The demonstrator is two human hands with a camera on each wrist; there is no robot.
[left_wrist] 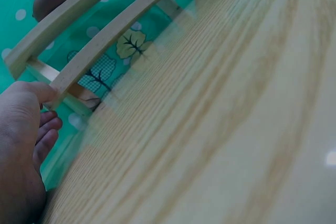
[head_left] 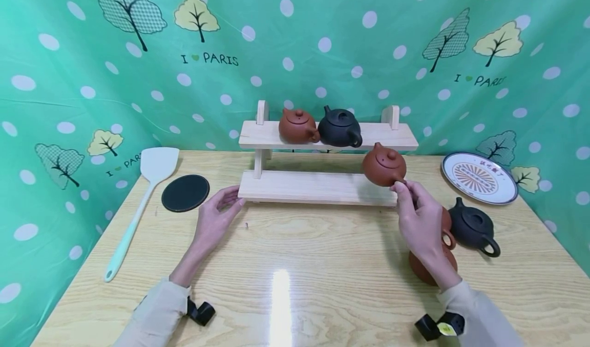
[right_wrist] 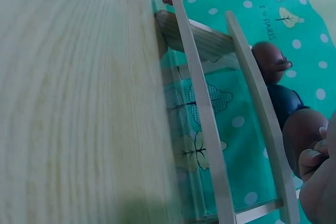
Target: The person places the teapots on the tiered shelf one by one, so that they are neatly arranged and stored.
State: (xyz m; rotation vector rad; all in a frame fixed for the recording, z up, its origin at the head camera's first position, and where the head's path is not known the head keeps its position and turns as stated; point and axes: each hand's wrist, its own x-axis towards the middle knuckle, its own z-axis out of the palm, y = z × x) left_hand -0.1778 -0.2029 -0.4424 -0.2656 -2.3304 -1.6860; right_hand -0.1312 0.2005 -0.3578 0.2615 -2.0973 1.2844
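A two-tier wooden shelf [head_left: 318,187] stands at the back of the table. My left hand [head_left: 217,219] grips the left end of its lower board, thumb on the front edge; the left wrist view shows this hand [left_wrist: 23,135] too. My right hand [head_left: 421,224] pinches the handle of a reddish-brown teapot [head_left: 384,165], held in front of the shelf's right part. In the right wrist view the held teapot [right_wrist: 302,137] is partly covered by my fingers. On the upper board sit a brown teapot [head_left: 297,126] and a black teapot [head_left: 340,127], side by side.
Right of the shelf, a black teapot [head_left: 471,225] stands beside brown teapots [head_left: 419,269] partly hidden by my right hand. A patterned plate [head_left: 479,178] lies at the back right. On the left are a black round mat [head_left: 185,192] and a white spatula [head_left: 158,165].
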